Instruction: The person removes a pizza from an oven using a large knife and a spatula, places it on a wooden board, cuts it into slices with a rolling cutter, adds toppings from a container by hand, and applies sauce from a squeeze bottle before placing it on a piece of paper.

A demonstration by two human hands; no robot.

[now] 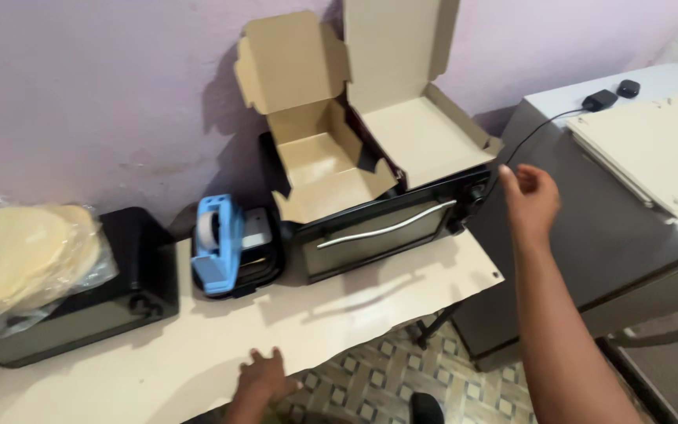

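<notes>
**Two bare hands at a counter with open cardboard boxes**

Head view: The right hand reaches out, fingers loosely spread and holding nothing, toward the open cardboard boxes, which sit on a small black oven at the counter's back right corner, their lids leaning on the wall. The left hand lies flat and empty at the counter's front edge, seemingly for support. A blue tape dispenser stands left of the oven.
</notes>
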